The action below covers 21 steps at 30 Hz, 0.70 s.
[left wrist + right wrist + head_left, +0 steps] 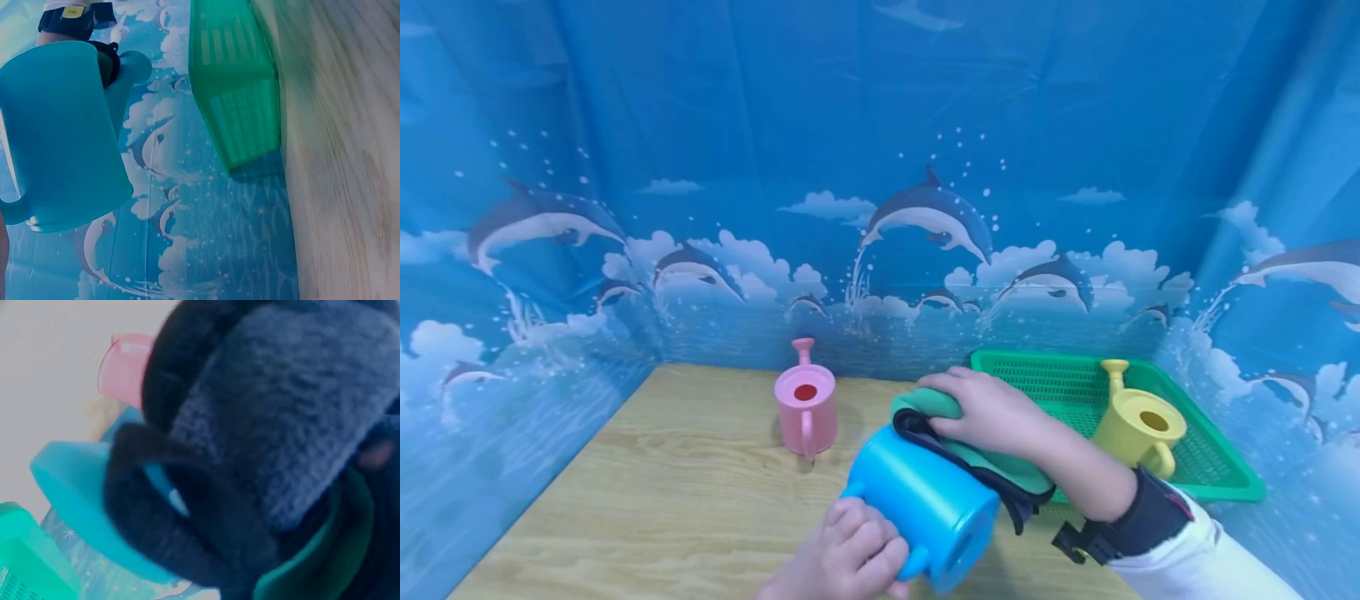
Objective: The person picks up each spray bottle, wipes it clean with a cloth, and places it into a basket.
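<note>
A blue watering can (pixel 917 492) is held tilted above the table, its base facing the lower right in the head view. My left hand (pixel 861 550) grips it by the handle. Over the can's far side lies a green cloth (pixel 1011 468) with a dark edge, and my right hand (pixel 992 412) holds it there with bent fingers. In the left wrist view the can (pixel 62 137) shows its spout (pixel 128 78). The cloth's fuzzy dark side (pixel 294 394) fills much of the right wrist view and hides the right fingers.
A pink watering can (pixel 807 412) stands upright on the wooden table (pixel 685 492), left of the hands. To the right, a green basket (pixel 1232 479) holds a yellow watering can (pixel 1138 425). A blue dolphin-print curtain (pixel 820 125) surrounds the table's back and sides.
</note>
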Motion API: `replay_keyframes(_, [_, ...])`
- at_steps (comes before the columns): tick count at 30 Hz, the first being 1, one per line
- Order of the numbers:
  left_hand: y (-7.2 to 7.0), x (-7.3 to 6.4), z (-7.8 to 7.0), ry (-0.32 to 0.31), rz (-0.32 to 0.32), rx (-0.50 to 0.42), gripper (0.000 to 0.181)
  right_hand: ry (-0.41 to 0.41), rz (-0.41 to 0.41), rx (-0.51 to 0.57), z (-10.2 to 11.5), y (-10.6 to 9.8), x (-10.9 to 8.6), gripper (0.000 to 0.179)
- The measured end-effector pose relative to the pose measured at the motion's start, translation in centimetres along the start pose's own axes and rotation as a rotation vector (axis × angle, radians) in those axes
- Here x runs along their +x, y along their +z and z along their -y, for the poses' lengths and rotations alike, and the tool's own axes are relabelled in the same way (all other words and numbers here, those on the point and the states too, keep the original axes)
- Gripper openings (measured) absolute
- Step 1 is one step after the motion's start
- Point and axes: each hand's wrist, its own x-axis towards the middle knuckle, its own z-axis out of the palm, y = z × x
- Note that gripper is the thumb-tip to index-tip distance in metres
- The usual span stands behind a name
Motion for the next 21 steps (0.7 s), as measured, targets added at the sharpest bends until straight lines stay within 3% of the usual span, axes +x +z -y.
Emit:
replay_keyframes(7, [0.4,-0.3,0.8,0.041,-0.056,0.066,0.04,0.035,-0.007,-0.123,0.5,-0.4,-0.9,0.046])
replay_keyframes(14, [-0.2,-1.0,1.1,-0.053,-0.052,0.092,0.04,0.024,0.014,-0.189,0.3,-1.0,-2.2,0.043])
replay_keyframes(21, [-0.2,-0.9,1.9,-0.011,-0.145,0.116,0.043,0.02,-0.059,-0.257,-0.3,0.0,-2.4,0.042])
